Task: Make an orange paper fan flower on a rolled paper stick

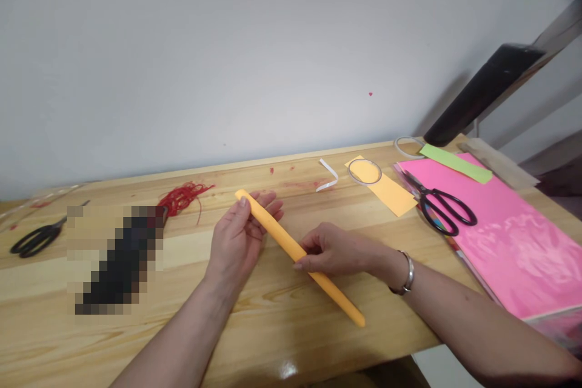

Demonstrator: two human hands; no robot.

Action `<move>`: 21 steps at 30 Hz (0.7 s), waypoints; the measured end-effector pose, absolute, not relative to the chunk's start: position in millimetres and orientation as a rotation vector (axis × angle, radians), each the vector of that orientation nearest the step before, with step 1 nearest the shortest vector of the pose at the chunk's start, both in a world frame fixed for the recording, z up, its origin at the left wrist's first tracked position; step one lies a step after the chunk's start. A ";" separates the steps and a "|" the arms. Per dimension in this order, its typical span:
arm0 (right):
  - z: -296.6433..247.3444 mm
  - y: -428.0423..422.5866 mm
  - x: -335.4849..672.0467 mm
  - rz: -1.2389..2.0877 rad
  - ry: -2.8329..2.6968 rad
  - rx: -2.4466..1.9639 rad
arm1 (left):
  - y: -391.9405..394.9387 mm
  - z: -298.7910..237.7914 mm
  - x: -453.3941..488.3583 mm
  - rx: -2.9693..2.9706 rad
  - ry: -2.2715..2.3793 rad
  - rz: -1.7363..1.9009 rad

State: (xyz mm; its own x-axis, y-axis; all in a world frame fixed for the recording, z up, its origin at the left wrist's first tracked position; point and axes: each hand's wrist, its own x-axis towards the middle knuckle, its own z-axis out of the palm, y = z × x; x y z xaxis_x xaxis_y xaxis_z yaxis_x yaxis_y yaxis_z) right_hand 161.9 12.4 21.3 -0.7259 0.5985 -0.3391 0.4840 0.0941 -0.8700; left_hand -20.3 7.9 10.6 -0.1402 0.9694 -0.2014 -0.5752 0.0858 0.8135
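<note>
Your R hand (334,251) pinches orange paper strip (282,236) mid-length; L hand (239,236) holds far end under thumb. Creasing prob; needs steady grip.

Long, narrow orange strip of folded paper (273,227), flat and straight, slanting from far left to near right above the wooden desk (273,333), pinched at far end and middle.

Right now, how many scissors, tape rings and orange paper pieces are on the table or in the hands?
Scissors: 2, left pair, right pair
Tape rings: 2, near ring, far ring
Orange paper pieces: 2, held strip, flat piece
Total: 6
</note>
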 end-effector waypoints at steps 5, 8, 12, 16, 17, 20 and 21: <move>23.0 12.4 162.9 1.722 -2.280 -1.140 | 10.3 9.3 -24.5 0.547 0.971 1.464; 21.3 12.0 162.7 1.721 -2.270 -1.135 | 8.9 11.1 -22.7 0.540 0.964 1.464; 19.1 11.6 161.9 1.724 -2.205 -1.120 | 3.4 11.9 -15.7 0.556 0.896 1.363; 22.9 11.7 162.6 1.786 -2.235 -1.152 | 2.7 10.3 -15.1 0.568 0.879 1.323; 24.4 11.4 163.0 1.810 -2.285 -1.172 | 4.2 10.5 -17.0 0.553 0.894 1.378; 27.0 9.1 163.8 1.852 -2.479 -1.218 | 9.8 12.8 -25.3 0.491 0.941 1.534; 26.9 8.2 163.9 1.869 -2.511 -1.200 | 11.2 13.8 -27.9 0.470 0.954 1.571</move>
